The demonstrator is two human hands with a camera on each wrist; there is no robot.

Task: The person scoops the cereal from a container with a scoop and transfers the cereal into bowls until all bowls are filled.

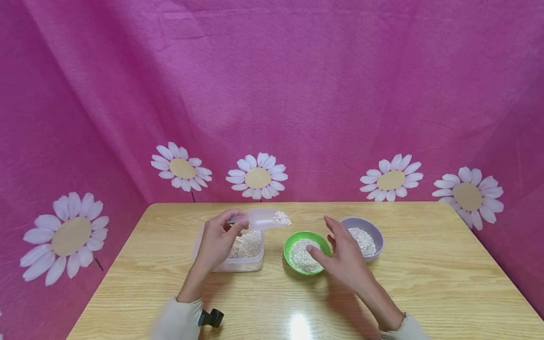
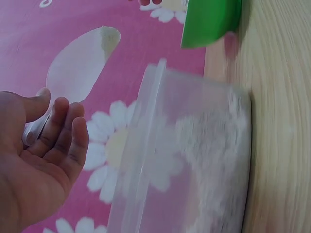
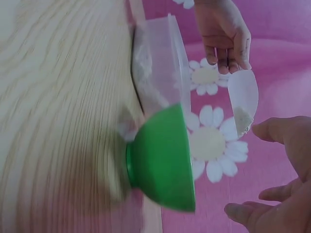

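My left hand [image 1: 220, 240] pinches the handle of a translucent scoop [image 1: 260, 219], which carries pale flakes [image 1: 281, 217] near its lip. The scoop is in the air above a clear plastic container [image 1: 242, 266] partly filled with flakes, its lip pointing right. Beside the container stands a green bowl [image 1: 291, 259] with flakes in it. My right hand [image 1: 346, 259] hovers over the right side of this bowl, fingers spread and holding nothing. In the right wrist view the green bowl [image 3: 163, 160] stands on the table, apart from the fingers.
A greyish-purple bowl [image 1: 376, 236] of flakes stands behind my right hand, to the right of the green bowl. The wooden table [image 1: 446, 283] ends at the back against a pink cloth [image 1: 318, 94] printed with daisies.
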